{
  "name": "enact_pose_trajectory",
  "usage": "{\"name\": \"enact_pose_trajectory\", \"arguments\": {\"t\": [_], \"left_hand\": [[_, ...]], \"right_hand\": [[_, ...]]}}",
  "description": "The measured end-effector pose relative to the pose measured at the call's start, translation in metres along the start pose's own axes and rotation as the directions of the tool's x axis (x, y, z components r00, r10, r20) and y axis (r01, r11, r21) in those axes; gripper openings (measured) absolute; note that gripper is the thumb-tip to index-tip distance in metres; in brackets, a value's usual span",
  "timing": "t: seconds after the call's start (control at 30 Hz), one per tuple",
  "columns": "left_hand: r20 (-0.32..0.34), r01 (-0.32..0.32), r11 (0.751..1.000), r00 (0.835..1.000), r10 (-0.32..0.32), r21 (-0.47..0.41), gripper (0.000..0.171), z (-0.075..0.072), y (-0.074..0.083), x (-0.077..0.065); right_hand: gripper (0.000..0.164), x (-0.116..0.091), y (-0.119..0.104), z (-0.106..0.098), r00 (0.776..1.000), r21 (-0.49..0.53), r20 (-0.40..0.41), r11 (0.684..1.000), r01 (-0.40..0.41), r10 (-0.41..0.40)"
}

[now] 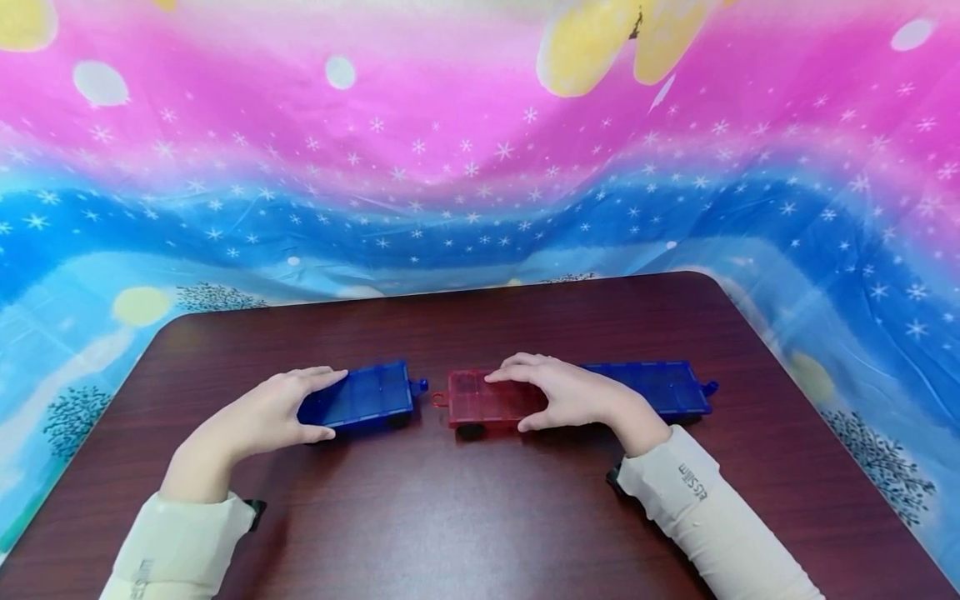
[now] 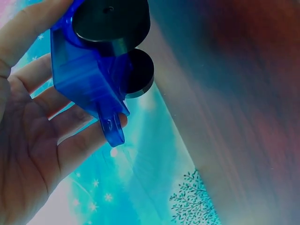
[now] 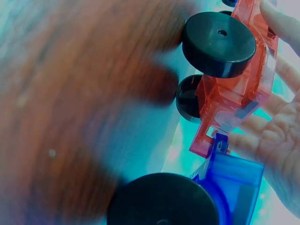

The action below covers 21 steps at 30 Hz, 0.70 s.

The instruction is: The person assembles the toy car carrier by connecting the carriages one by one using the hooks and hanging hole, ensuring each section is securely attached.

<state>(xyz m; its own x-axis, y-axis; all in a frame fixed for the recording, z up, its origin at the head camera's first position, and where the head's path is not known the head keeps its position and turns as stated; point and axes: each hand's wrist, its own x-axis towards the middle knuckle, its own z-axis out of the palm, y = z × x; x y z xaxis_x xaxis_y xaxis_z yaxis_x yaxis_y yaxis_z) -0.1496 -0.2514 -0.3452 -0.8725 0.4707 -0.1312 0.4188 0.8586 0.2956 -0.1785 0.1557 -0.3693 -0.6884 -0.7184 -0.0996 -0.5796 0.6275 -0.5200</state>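
My left hand [image 1: 270,412] grips a translucent blue toy train car [image 1: 375,395] by its left end, thumb on the near side and fingers over the far side. In the left wrist view its black wheels [image 2: 112,26] and an end loop [image 2: 111,129] show. A translucent red toy train car [image 1: 471,395] is held between the thumb and fingers of my right hand [image 1: 577,392]. Behind that hand extends a second blue car [image 1: 671,387]; its hook [image 3: 220,141] meets the red car's end loop [image 3: 202,140]. A small gap separates the left car's hook [image 1: 420,386] from the red loop [image 1: 439,400].
The cars stand in a row across a dark brown table [image 1: 420,508]. A pink and blue patterned cloth [image 1: 450,167] hangs around its far and side edges. Dark wrist straps [image 1: 257,512] show at the pale sleeves [image 1: 180,542].
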Motion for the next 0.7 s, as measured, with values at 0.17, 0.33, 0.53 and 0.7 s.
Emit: {"name": "enact_pose_trajectory", "arguments": {"t": [0.17, 0.33, 0.53, 0.7], "left_hand": [[0.013, -0.001, 1.000, 1.000, 0.001, -0.002, 0.076, 0.006, 0.002, -0.003], [0.026, 0.000, 1.000, 1.000, 0.000, -0.003, 0.077, 0.008, 0.007, -0.007], [0.023, -0.007, 1.000, 1.000, 0.007, 0.001, 0.078, 0.008, 0.015, -0.010], [0.016, -0.010, 1.000, 1.000, 0.010, 0.009, 0.077, 0.009, 0.016, -0.011]], "right_hand": [[0.067, 0.000, 0.002, 0.002, 1.000, -0.001, -0.005, 1.000, 0.002, -0.002], [0.067, 0.001, 0.002, 0.002, 1.000, -0.004, -0.008, 1.000, 0.014, -0.014], [0.067, 0.001, 0.002, 0.001, 1.000, 0.009, -0.007, 1.000, 0.014, -0.014], [0.067, 0.002, 0.003, 0.002, 1.000, 0.009, -0.003, 1.000, 0.015, -0.015]]}}
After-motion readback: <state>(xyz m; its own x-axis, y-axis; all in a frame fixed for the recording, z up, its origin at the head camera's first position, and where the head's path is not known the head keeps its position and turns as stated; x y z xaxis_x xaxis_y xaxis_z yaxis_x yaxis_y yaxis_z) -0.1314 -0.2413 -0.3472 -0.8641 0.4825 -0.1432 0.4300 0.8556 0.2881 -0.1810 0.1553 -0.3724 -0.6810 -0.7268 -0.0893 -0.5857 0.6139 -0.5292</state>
